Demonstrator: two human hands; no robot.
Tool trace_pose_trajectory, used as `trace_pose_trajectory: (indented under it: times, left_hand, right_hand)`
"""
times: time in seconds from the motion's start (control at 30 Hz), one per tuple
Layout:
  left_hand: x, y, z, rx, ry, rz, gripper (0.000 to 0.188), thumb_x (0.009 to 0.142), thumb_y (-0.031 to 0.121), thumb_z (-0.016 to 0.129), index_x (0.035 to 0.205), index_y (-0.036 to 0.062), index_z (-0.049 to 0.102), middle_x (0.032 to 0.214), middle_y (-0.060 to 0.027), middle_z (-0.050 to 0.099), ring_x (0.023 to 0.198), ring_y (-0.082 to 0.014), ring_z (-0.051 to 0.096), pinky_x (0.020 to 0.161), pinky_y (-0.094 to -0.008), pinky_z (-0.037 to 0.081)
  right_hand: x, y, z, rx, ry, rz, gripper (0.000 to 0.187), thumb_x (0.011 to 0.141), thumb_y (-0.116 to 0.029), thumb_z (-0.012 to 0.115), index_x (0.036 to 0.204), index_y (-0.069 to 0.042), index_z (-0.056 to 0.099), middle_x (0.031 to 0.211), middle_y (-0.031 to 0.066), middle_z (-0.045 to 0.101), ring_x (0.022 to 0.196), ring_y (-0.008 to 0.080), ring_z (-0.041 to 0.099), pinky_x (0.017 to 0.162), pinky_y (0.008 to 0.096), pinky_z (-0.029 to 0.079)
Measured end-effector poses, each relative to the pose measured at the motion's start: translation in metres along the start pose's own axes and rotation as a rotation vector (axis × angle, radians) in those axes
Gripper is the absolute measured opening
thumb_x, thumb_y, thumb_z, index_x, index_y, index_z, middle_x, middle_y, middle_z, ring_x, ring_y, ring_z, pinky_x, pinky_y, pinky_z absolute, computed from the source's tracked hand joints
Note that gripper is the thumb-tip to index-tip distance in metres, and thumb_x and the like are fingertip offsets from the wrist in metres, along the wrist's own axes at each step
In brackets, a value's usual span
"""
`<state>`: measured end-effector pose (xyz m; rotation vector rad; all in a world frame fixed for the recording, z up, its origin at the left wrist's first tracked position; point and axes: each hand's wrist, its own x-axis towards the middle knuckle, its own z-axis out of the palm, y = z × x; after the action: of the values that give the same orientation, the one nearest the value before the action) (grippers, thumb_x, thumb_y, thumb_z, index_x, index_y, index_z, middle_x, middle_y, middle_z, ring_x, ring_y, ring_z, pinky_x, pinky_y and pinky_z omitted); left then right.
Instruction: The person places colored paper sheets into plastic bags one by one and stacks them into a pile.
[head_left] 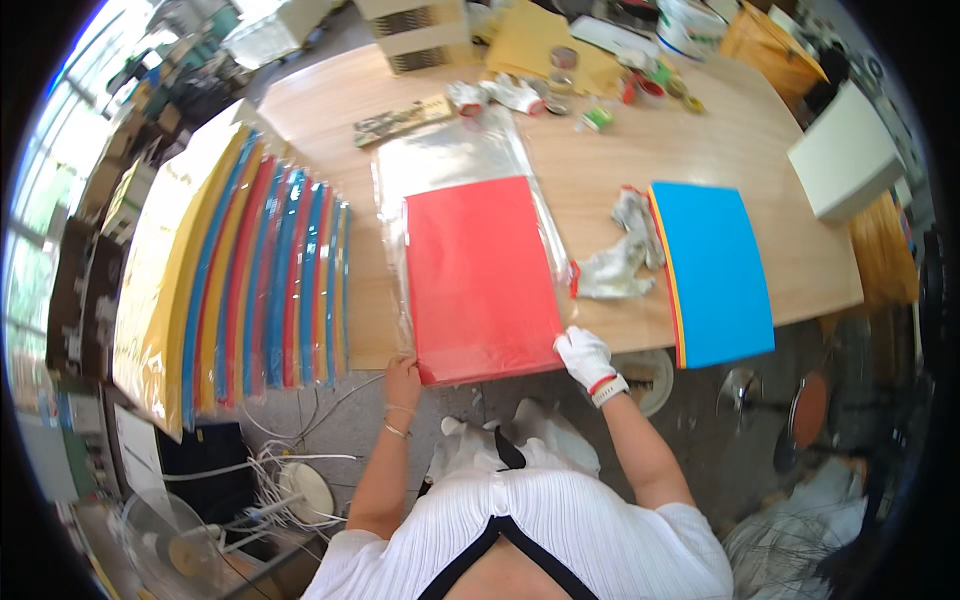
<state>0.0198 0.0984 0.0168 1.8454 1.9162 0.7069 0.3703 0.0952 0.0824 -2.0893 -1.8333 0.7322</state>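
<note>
A red sheet or stack of sheets (480,270) lies at the table's near edge, over or partly inside a clear plastic bag (450,160) that reaches beyond its far end. My bare left hand (403,382) is closed at the near left corner, where bag and sheet meet. My right hand (585,357), in a white glove with a red cuff, pinches the near right corner. Its fingertips are partly hidden. To the right, beside a stack of blue, red and yellow sheets (712,270), lie white work gloves (615,268).
On the left stands an overlapping row of colored, plastic-wrapped packs (250,280). Farther back are a patterned box (403,120), more gloves (497,94), a clear jar (561,80) and tape rolls (650,90). A white box (845,155) is at far right; cables (285,480) lie on the floor.
</note>
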Motion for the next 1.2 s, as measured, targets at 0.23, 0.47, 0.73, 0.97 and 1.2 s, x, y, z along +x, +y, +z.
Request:
trace_pose_trajectory:
  times: [0.23,0.47,0.73,0.97,1.2]
  left_hand:
    - [0.021,0.049,-0.007,-0.369,-0.162,-0.323,0.036,0.081,0.019,0.062,0.106,-0.0044,0.051,0.094,-0.0119,0.059,0.087,-0.0199,0.058,0.076,-0.0308,0.048]
    - [0.072,0.145,-0.068,-1.081,-0.498,-0.445,0.042,0.071,0.017,0.071,0.101,-0.0032,0.051,0.088,-0.0092,0.059,0.073,-0.0146,0.058,0.066,-0.0273,0.049]
    - [0.061,0.214,-0.154,-0.424,-0.214,0.183,0.045,0.072,0.021,0.07,0.104,-0.0029,0.049,0.082,-0.0076,0.054,0.07,-0.012,0.05,0.058,-0.0245,0.042]
    - [-0.001,0.198,-0.323,-0.558,-0.059,0.422,0.05,0.075,0.014,0.067,0.117,-0.0021,0.044,0.091,-0.0083,0.055,0.081,-0.0149,0.055,0.068,-0.0267,0.047]
    - [0.032,0.08,-0.532,-0.878,0.051,0.345,0.046,0.076,-0.002,0.058,0.12,-0.0021,0.047,0.113,-0.0081,0.056,0.096,-0.0157,0.057,0.082,-0.0274,0.048]
  right_hand:
    - [0.021,0.006,-0.025,0.346,-0.276,0.19,0.045,0.076,-0.046,0.051,0.088,-0.003,0.055,0.076,0.0168,0.061,0.053,0.0259,0.06,0.056,0.0338,0.051]
    - [0.029,0.024,-0.026,0.646,-0.161,0.072,0.031,0.082,-0.032,0.054,0.082,-0.002,0.059,0.066,0.0047,0.058,0.058,0.0152,0.057,0.047,0.0324,0.047]
    - [0.009,-0.004,-0.008,0.806,0.109,-0.135,0.024,0.083,-0.02,0.051,0.093,0.0,0.058,0.074,0.0054,0.058,0.067,0.0108,0.05,0.06,0.0278,0.042]
    - [-0.019,-0.153,-0.057,0.613,0.209,-0.416,0.032,0.083,-0.005,0.047,0.114,0.002,0.051,0.088,0.0027,0.056,0.07,0.0082,0.048,0.063,0.0239,0.043]
    - [-0.025,-0.381,-0.071,1.168,-0.054,-0.791,0.056,0.076,-0.009,0.054,0.127,0.003,0.034,0.103,0.0133,0.052,0.083,0.0147,0.052,0.069,0.0284,0.045]
